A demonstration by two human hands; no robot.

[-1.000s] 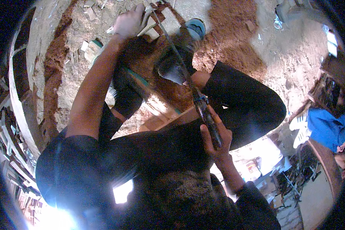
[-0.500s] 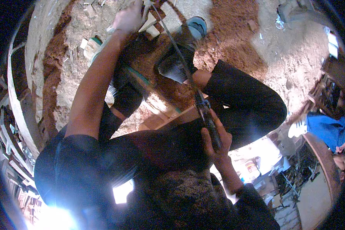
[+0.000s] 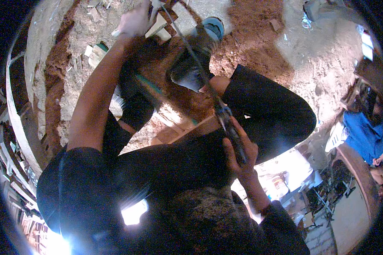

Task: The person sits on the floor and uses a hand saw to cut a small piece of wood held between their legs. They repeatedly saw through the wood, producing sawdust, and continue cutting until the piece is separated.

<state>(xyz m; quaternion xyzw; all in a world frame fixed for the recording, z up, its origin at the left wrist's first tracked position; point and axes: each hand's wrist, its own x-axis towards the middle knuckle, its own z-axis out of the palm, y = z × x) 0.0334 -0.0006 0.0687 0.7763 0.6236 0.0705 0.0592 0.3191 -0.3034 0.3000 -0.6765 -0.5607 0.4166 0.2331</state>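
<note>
The right hand [image 3: 238,155], just right of the frame's centre, is wrapped tight around the dark handle of a long thin-bladed saw [image 3: 200,68], whose blade runs up and to the left toward the top edge. There, at the upper middle, the left hand [image 3: 134,19] presses down on a pale wooden block [image 3: 157,25], fingers closed over it; the exact grip is partly hidden by the hand itself. The blade's far end meets the wood just beside those fingers. A dark shoe with a blue heel [image 3: 195,59] stands on the reddish sawdust [image 3: 251,29] close below the block, and it seems to brace the work.

To saw well here, I judge the stroke should stay long and straight along the line of the forearm, with the wrist locked so the thin blade does not bow or twist. The holding hand ought to keep its fingers clear of the teeth while bearing down firmly enough that the block does not rock. Small offcuts [image 3: 93,51] lie scattered at the upper left, well apart from the cut.
</note>
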